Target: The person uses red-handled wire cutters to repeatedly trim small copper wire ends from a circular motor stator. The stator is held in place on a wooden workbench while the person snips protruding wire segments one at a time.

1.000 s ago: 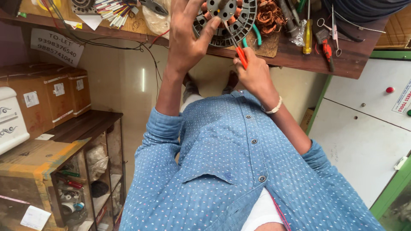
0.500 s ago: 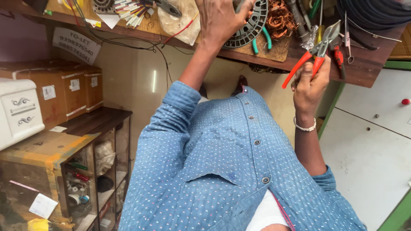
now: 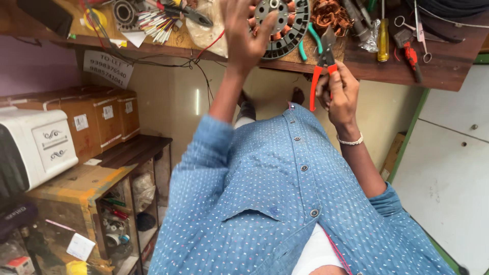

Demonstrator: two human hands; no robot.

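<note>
While our left hand (image 3: 244, 35) lies spread against the round stator (image 3: 285, 23) at top centre, our right hand (image 3: 338, 94) just right clamps upright orange-handled pliers (image 3: 322, 63).

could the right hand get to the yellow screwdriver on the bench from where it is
Probably yes: the right hand is near the yellow screwdriver, nothing between, but its fingers already grip the orange-handled pliers.

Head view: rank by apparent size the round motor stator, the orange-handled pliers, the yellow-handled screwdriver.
1. Round motor stator, widest by far, partly behind the left hand.
2. Orange-handled pliers, held in the right hand; nearer the camera, so this rank is unsure.
3. Yellow-handled screwdriver, slimmest.
</note>
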